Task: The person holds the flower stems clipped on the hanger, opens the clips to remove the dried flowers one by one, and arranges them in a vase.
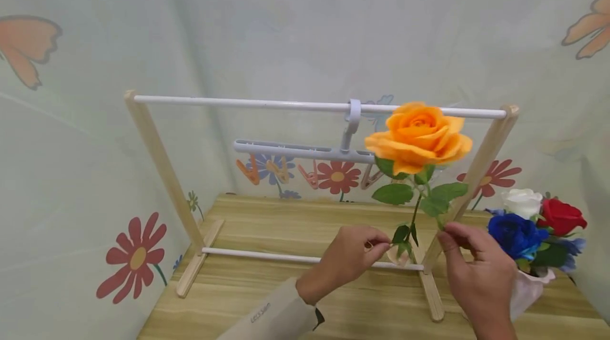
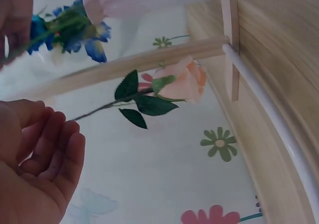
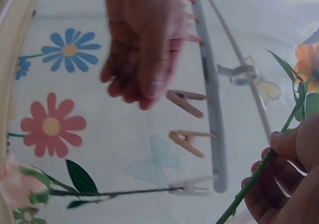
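Observation:
My right hand (image 1: 481,271) pinches the green stem of an orange rose (image 1: 421,136), its bloom upward in front of the rack. The right wrist view shows that stem (image 3: 256,171) between thumb and fingers. A pale pink rose (image 2: 179,82) hangs head down, its stem end in a whitish clip (image 3: 189,186) at the hanger's end. Near it is my left hand (image 1: 355,255), fingers loosely bent; the right wrist view shows this hand (image 3: 142,45) apart from the stem and holding nothing. The grey clip hanger (image 1: 286,148) hooks over the rack's top bar.
The wooden rack (image 1: 167,170) with white bars stands on a wood-grain table (image 1: 267,308). Clothespins in several colours, such as an orange one (image 1: 249,170), hang from the hanger. At right, a whitish vase (image 1: 526,289) holds blue, white and red flowers (image 1: 517,236).

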The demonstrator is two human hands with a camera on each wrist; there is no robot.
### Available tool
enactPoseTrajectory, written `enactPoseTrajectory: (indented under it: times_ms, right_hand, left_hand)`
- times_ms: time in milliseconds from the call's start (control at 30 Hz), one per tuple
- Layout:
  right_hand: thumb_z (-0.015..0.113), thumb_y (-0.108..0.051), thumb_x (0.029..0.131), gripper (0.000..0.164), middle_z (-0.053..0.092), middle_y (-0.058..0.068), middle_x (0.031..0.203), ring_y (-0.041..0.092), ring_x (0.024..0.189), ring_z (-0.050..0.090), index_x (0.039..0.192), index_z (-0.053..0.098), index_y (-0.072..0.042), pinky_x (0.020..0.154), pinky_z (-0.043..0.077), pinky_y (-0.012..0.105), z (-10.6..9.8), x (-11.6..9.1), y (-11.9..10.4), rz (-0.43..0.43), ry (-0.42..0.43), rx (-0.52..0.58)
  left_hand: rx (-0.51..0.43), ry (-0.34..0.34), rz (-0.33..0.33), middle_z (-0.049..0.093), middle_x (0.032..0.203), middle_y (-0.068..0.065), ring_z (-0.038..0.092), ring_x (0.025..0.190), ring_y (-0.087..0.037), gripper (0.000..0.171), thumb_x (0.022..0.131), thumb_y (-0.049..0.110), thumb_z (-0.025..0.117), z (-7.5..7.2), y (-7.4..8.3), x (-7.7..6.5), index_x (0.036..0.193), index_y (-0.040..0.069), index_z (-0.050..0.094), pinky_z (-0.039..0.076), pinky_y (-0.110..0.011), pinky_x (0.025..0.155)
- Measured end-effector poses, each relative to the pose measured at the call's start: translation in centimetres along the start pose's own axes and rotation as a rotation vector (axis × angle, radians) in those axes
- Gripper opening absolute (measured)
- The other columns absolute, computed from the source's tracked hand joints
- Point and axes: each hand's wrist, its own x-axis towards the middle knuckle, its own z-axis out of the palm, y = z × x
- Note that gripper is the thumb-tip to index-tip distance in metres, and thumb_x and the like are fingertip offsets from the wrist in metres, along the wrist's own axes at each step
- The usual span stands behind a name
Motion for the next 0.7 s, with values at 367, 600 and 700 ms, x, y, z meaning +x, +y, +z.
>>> enactPoseTrajectory:
  times_ms: [367,600,700]
  right_hand:
    - [0.070,-0.006,0.094,0.013,0.064,-0.031,0.086,-0.008,0.075,0.061,0.105,0.075,-0.011,0.072,0.047,0.002,-4.5,2.1,-0.3,0.427,0.227,-0.001]
    - [0.057,-0.029,0.103,0.020,0.054,-0.033,0.091,-0.011,0.088,0.049,0.121,0.064,-0.033,0.089,0.042,0.009,-6.1,3.2,-0.2,0.629,0.285,-0.069]
    - [0.049,-0.038,0.105,0.018,0.048,-0.037,0.092,-0.014,0.092,0.045,0.121,0.057,-0.040,0.098,0.039,0.012,-6.9,3.7,0.0,0.651,0.269,-0.143]
  left_hand:
    - [-0.173,0.033,-0.238,0.078,0.104,0.005,0.066,0.085,0.004,0.019,0.100,0.026,0.066,2.8,-2.0,3.9,0.111,0.015,0.077,0.053,-0.011,0.076]
    - [-0.247,0.029,-0.310,0.075,0.114,0.001,0.068,0.094,-0.001,0.028,0.100,0.031,0.065,4.1,-1.8,5.5,0.122,0.015,0.072,0.055,-0.016,0.083]
    - [-0.251,0.019,-0.320,0.074,0.117,0.002,0.068,0.098,-0.003,0.031,0.100,0.033,0.066,4.4,-1.7,5.9,0.126,0.016,0.071,0.055,-0.017,0.085]
